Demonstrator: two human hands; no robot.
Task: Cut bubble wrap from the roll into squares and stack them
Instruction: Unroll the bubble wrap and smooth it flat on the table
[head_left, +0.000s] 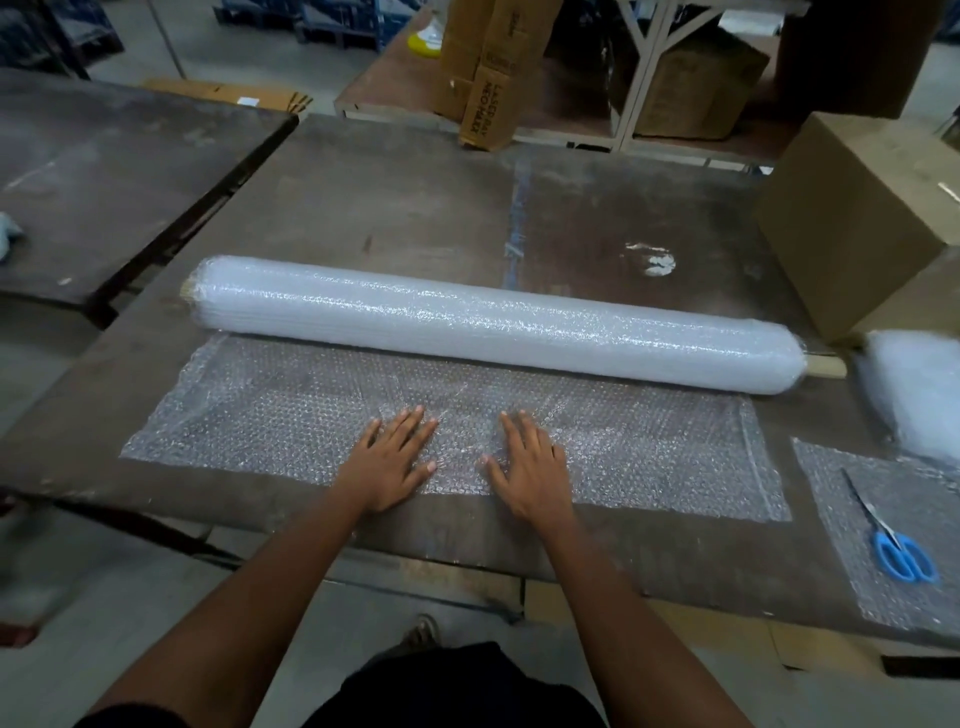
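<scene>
Fingers (410, 423) of both hands lie straight and spread, gripping nothing, pressed flat on the unrolled sheet (270, 415) of bubble wrap. The left hand (389, 462) and the right hand (530, 467) sit side by side near the sheet's middle, probably smoothing it and pinning it against the table (363, 208) so it lies flat for cutting. Just behind them the roll (493, 322) lies crosswise, still joined to the sheet. Further right, blue-handled scissors (893, 540) rest on a cut square (841, 519), likely the start of the stack, within reach of the right hand.
</scene>
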